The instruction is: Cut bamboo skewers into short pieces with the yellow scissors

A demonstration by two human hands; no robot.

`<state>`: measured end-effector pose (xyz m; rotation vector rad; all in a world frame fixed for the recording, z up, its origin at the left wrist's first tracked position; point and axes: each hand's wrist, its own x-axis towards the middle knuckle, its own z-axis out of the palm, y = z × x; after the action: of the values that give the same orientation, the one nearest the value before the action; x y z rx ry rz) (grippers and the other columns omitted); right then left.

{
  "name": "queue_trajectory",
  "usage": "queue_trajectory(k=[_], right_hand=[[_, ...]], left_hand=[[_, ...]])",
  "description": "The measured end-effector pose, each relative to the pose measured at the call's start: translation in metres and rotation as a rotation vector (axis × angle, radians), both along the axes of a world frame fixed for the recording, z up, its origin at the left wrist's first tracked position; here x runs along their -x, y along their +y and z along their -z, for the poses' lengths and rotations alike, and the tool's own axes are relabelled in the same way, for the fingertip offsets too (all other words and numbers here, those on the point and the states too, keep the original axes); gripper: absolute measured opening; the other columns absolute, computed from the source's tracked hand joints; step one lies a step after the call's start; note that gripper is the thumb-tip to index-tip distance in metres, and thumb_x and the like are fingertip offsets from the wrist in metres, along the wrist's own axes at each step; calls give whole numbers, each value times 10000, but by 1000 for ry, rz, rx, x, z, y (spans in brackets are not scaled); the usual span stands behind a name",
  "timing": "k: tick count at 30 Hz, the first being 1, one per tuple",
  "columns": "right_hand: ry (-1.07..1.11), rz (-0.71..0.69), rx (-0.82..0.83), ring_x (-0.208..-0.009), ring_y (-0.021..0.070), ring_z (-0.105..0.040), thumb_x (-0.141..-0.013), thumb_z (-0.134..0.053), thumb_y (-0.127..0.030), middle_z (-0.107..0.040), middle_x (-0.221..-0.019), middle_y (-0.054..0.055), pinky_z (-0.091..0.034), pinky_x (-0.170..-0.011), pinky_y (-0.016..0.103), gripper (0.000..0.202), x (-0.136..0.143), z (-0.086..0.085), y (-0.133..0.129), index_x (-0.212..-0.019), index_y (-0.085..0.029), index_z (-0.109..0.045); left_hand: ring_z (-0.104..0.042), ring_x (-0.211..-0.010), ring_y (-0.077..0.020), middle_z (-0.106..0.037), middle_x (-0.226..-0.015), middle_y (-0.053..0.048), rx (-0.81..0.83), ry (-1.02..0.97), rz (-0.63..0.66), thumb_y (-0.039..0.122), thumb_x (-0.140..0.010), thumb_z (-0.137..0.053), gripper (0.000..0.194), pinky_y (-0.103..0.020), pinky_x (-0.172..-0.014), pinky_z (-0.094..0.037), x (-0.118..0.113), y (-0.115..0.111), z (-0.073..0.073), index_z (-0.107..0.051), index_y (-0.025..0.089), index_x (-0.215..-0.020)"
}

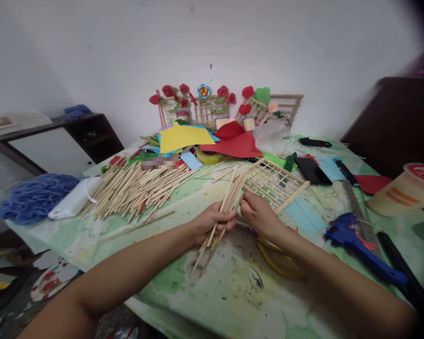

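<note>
A loose bundle of thin wooden sticks slants up over the middle of the table, with my left hand wrapped around its lower part. The lower stick ends poke out below the fingers at uneven lengths. Close to the bundle's right side, my right hand is closed with its fingers curled in. What those fingers pinch, if anything, is hidden. Just beyond my right hand lies a wooden stick lattice. A large pile of similar sticks spreads over the table to the left.
Blue yarn and a white object lie at far left. On the right are a blue glue gun, a phone, a cutter knife and a lidded cup. Yellow-handled scissors rest under my right forearm. Coloured sheets stand behind.
</note>
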<state>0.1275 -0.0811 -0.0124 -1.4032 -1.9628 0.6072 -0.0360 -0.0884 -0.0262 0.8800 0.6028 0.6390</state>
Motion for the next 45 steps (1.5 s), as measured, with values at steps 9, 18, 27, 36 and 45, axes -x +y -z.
queue_trajectory(k=[9, 18, 27, 36, 45], right_hand=[[155, -54, 119, -559, 135, -439, -842, -339, -285, -484, -571, -16, -301, -543, 256, 257, 0, -6, -5, -616, -206, -431], [53, -295, 303, -509, 113, -442, -845, -419, -410, -515, -536, -8, -287, -502, 244, 358, 16, -14, -23, -577, -185, -492], [-77, -365, 384, -476, 109, -446, -809, -473, -332, -534, -505, -7, -295, -496, 244, 312, 20, -17, -30, -538, -183, -510], [-17, -336, 407, -501, 126, -474, -798, -446, -263, -560, -519, 11, -331, -536, 251, 285, 15, -14, -20, -532, -190, -517], [-9, -189, 282, -492, 132, -432, -824, -424, -308, -494, -499, -3, -301, -538, 266, 333, 13, -6, -14, -508, -205, -447]], left_hand=[[-250, -323, 2, -483, -523, 70, 12, -15, -182, 285, -738, -655, 227, -98, -291, -195, -1, 5, -1, -496, 147, -822], [-287, -330, 13, -511, -561, 66, -34, -70, -541, 286, -706, -693, 282, -94, -301, -219, 4, 23, 0, -451, 155, -765], [-314, -345, 7, -496, -559, 69, -83, -84, -615, 324, -719, -683, 297, -101, -320, -248, 4, 24, 3, -442, 155, -761], [-319, -362, 7, -529, -617, 49, -86, -128, -667, 344, -689, -703, 327, -115, -333, -228, 7, 30, 6, -445, 159, -769], [-335, -384, 4, -628, -723, -41, -136, -68, -412, 267, -681, -699, 322, -128, -367, -213, 3, 18, -1, -465, 151, -868]])
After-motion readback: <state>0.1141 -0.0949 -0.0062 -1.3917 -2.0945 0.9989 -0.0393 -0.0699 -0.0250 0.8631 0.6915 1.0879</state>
